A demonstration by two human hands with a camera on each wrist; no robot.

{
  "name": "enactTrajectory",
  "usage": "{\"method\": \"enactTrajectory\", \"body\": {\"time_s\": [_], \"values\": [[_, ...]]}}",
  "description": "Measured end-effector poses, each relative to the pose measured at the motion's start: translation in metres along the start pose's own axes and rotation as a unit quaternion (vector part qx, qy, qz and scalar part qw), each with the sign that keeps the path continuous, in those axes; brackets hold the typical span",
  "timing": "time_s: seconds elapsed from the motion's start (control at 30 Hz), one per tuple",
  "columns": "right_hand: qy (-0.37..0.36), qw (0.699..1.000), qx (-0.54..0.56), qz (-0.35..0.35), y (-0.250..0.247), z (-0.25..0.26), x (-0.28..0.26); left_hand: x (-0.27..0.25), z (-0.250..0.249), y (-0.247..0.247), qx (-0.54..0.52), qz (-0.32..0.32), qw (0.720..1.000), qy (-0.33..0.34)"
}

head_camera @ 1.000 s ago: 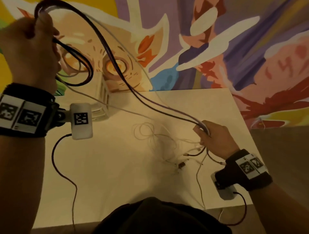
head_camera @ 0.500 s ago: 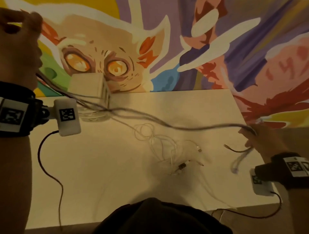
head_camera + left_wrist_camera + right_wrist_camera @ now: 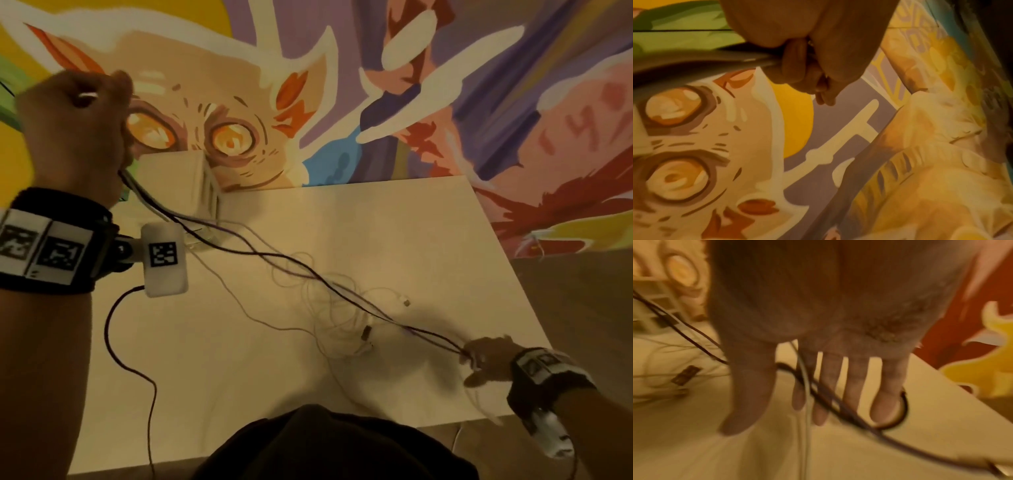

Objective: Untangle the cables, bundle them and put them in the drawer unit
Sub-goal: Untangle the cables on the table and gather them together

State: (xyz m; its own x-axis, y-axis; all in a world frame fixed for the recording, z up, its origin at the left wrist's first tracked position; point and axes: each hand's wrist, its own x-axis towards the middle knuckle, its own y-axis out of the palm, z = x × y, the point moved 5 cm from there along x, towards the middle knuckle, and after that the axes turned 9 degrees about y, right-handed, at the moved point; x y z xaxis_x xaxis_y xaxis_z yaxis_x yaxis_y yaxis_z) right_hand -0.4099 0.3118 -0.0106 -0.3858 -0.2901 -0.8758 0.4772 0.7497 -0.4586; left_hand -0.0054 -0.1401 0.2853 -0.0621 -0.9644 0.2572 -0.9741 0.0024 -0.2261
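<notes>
1. Where the dark cables (image 3: 274,257) enter the left hand (image 3: 73,133), the curled fingers hide them – the left wrist view shows only a blurred grey band running into the closed fist (image 3: 797,65).
2. That left hand grips them raised above the tabletop (image 3: 212,359), just in front of the drawer unit (image 3: 178,185), whose lower part is covered by the wrist and the strands.
3. From the fist the dark cables slope down and away to the right hand (image 3: 489,358), low at the tabletop's near right corner.
4. Right wrist view – blurred: the right hand's fingers (image 3: 855,378) point down, nearly straight and spread, with dark cables (image 3: 818,389) threaded between them and a loop round the outermost finger; whether any finger truly pinches them cannot be told.
5. Between the two hands, under the taut strands, a tangle of thin white cables (image 3: 335,318) lies on the tabletop, its separate strands hard to follow; small connectors (image 3: 366,331) show in it.
</notes>
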Motion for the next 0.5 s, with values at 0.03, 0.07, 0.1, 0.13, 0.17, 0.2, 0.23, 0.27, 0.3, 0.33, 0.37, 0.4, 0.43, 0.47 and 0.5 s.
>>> {"method": "enactTrajectory", "body": {"time_s": [0.03,0.07,0.1,0.13,0.17,0.2,0.23,0.27,0.3,0.33,0.37,0.4,0.43,0.47,0.5], "values": [[-0.001,1.000,0.004,-0.001,-0.005,0.011,-0.001,-0.018,-0.017,0.016,-0.011,0.015,1.000,0.019],[-0.003,0.999,0.027,-0.017,-0.013,0.021,0.001,-0.031,-0.025,0.026,0.001,0.033,0.999,0.040],[-0.008,0.998,0.058,-0.035,-0.021,0.030,0.004,-0.039,-0.027,0.033,0.001,0.036,0.998,0.050],[-0.008,0.994,0.088,-0.059,-0.031,0.039,0.006,-0.046,-0.024,0.041,-0.009,0.046,0.998,0.047],[-0.014,0.989,0.112,-0.094,-0.040,0.049,0.011,-0.053,-0.018,0.050,-0.022,0.064,0.997,0.035],[-0.022,0.982,0.132,-0.131,-0.049,0.059,0.013,-0.059,-0.009,0.059,-0.033,0.090,0.995,0.024],[-0.032,0.973,0.154,-0.166,-0.058,0.070,0.017,-0.069,-0.002,0.069,-0.050,0.122,0.991,0.010],[-0.044,0.965,0.172,-0.195,-0.064,0.083,0.021,-0.078,0.004,0.079,-0.075,0.157,0.985,-0.004],[-0.057,0.958,0.184,-0.214,-0.069,0.097,0.026,-0.088,0.009,0.089,-0.108,0.189,0.976,-0.016],[-0.067,0.954,0.186,-0.226,-0.072,0.111,0.030,-0.098,0.015,0.097,-0.138,0.216,0.966,-0.029],[-0.072,0.953,0.179,-0.236,-0.073,0.123,0.033,-0.108,0.020,0.104,-0.161,0.240,0.956,-0.042],[-0.070,0.954,0.164,-0.242,-0.073,0.134,0.036,-0.116,0.024,0.111,-0.172,0.261,0.948,-0.053],[-0.064,0.957,0.143,-0.243,-0.071,0.142,0.040,-0.124,0.027,0.116,-0.176,0.278,0.942,-0.063],[-0.057,0.961,0.121,-0.243,-0.068,0.147,0.043,-0.131,0.029,0.120,-0.175,0.290,0.938,-0.076],[-0.049,0.962,0.105,-0.245,-0.065,0.149,0.045,-0.138,0.031,0.123,-0.176,0.299,0.933,-0.092]]}}
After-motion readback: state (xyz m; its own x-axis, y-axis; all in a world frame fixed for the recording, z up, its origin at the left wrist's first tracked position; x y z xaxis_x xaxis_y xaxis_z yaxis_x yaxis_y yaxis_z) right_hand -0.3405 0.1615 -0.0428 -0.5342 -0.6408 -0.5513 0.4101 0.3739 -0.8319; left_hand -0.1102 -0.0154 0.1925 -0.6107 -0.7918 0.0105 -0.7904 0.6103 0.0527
